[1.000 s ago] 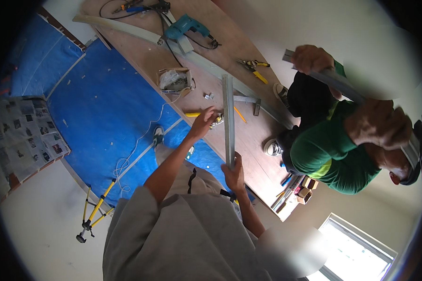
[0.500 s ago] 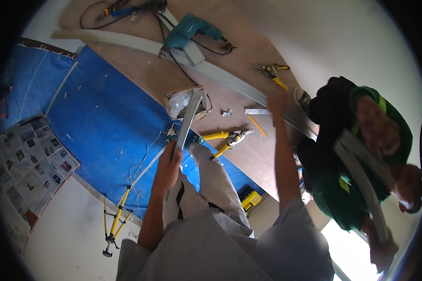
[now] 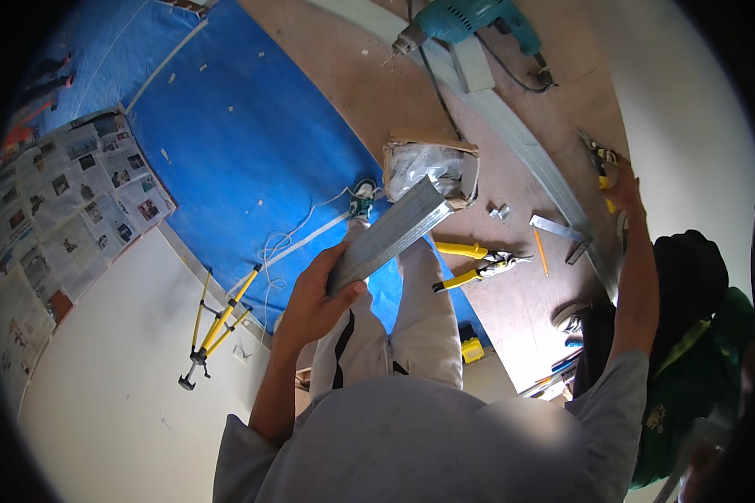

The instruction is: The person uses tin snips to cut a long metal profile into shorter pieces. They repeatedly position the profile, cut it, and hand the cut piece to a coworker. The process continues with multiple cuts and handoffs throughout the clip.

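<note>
Metal bar (image 3: pixel 392 235) sits in the left hand (image 3: pixel 312 303), fingers clamped on it; right hand (image 3: pixel 627 191) touches snips (image 3: pixel 597 157), grip unclear.

Teal corded power drill (image 3: pixel 457 21); open brown cardboard box (image 3: pixel 419 139) (clear plastic bag (image 3: pixel 424 168) inside); orange pencil (image 3: pixel 541 251) beside silver metal square (image 3: pixel 559 229); yellow-and-black tripod (image 3: pixel 218 325) near white wall (image 3: pixel 126 352).

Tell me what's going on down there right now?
The person's left hand holds a metal channel, its far end overlapping the cardboard box in this view. The right hand is at yellow-handled snips by the board's far edge; whether it grips them is unclear. A second pair of snips lies nearer, with a pencil and a square beyond. A co-worker in green is off to the right.
</note>
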`<state>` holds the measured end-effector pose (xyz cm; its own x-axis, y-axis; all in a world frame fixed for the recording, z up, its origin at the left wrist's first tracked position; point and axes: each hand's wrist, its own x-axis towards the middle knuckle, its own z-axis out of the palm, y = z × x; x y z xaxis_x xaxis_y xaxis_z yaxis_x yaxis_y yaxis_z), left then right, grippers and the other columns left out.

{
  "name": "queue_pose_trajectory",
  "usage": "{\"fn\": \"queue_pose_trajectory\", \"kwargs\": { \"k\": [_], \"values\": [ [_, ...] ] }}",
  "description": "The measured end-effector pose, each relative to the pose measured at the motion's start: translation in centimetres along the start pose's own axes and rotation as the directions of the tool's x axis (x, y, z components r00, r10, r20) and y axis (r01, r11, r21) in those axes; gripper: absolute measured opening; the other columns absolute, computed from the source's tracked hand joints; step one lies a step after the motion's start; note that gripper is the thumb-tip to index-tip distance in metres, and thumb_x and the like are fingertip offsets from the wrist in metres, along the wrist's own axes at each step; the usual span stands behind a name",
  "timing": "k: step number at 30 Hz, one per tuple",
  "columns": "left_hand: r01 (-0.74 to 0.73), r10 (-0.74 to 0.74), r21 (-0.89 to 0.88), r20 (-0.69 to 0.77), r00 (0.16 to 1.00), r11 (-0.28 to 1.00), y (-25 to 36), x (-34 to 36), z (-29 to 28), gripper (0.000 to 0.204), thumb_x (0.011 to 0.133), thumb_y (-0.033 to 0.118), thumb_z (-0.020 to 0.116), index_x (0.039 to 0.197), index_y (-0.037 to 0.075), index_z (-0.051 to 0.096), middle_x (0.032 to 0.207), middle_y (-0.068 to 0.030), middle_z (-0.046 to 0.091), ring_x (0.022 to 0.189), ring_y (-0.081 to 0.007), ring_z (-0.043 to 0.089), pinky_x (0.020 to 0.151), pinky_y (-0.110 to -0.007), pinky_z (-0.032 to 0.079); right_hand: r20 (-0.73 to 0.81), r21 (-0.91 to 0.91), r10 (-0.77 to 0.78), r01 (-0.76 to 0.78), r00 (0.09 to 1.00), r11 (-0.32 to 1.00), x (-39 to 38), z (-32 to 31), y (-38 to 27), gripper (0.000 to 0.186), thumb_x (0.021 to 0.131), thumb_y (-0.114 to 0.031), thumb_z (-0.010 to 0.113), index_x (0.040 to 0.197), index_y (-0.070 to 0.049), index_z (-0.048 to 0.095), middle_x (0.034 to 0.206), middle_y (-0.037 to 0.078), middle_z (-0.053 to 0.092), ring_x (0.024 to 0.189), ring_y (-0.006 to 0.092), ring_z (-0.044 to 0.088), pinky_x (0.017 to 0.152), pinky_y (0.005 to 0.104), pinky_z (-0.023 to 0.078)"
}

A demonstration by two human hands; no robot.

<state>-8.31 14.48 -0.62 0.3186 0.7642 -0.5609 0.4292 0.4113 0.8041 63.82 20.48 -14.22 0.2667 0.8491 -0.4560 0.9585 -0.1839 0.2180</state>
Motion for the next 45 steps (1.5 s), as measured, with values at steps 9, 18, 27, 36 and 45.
{"fn": "queue_pose_trajectory", "kwargs": {
  "k": [9,18,27,36,45],
  "values": [
    [-0.266,0.275,0.372,0.029,0.961,0.889,5.4,-0.5,-2.5,0.06,0.086,0.021,0.073,0.141,0.006,0.053,0.112,-0.0202,0.066,0.099,-0.0406,0.065,0.084,-0.046,0.052,0.137,0.989,0.117,-0.142,0.984,0.03,-15.1,1.1,-14.4,0.053,0.088,-0.028,0.061,0.134,-0.002,0.057,0.115,0.008,0.065,0.1,0.0178,0.062,0.089,0.0341,0.049],
    [-0.441,0.443,0.331,0.073,0.894,0.834,11.3,-1.9,-5.5,0.048,0.1,0.045,0.063,0.119,0.002,0.067,0.092,-0.0199,0.071,0.085,-0.0411,0.069,0.075,-0.045,0.054,-0.049,0.771,-0.34,-0.181,0.939,-0.611,-38.0,-13.3,-37.0,0.097,0.075,-0.044,0.083,0.152,-0.007,0.038,0.139,0.015,0.054,0.137,0.0294,0.05,0.118,0.0501,0.037],
    [-0.536,0.495,0.381,0.208,0.844,0.754,16.8,-3.8,-10.2,0.056,0.096,0.051,0.067,0.12,0.001,0.071,0.087,-0.0183,0.071,0.072,-0.0321,0.067,0.067,-0.039,0.051,0.012,0.999,-0.268,-0.019,0.963,-0.026,-44.2,-21.4,-37.2,0.086,0.062,-0.028,0.066,0.141,0.0,0.044,0.128,0.012,0.054,0.123,0.026,0.049,0.11,0.0391,0.035],
    [-0.555,0.501,0.358,0.24,0.832,0.751,16.6,-4.5,-11.5,0.061,0.094,0.056,0.067,0.119,0.001,0.072,0.086,-0.0183,0.071,0.074,-0.0323,0.067,0.069,-0.04,0.051,-0.068,0.997,-0.333,0.056,0.941,-0.045,-44.4,-22.8,-37.2,0.098,0.069,-0.011,0.07,0.155,0.004,0.027,0.13,0.018,0.055,0.127,0.0292,0.052,0.113,0.0386,0.037],
    [-0.507,0.45,0.346,0.235,0.862,0.789,15.2,-5.1,-12.7,0.057,0.094,0.054,0.068,0.119,0.003,0.073,0.085,-0.0176,0.071,0.073,-0.0315,0.067,0.07,-0.04,0.051,-0.072,0.997,-0.366,0.051,0.928,-0.065,-44.7,-22.5,-38.5,0.094,0.069,-0.016,0.068,0.152,0.004,0.03,0.131,0.018,0.054,0.129,0.0292,0.049,0.112,0.0423,0.036]
  ]
}}
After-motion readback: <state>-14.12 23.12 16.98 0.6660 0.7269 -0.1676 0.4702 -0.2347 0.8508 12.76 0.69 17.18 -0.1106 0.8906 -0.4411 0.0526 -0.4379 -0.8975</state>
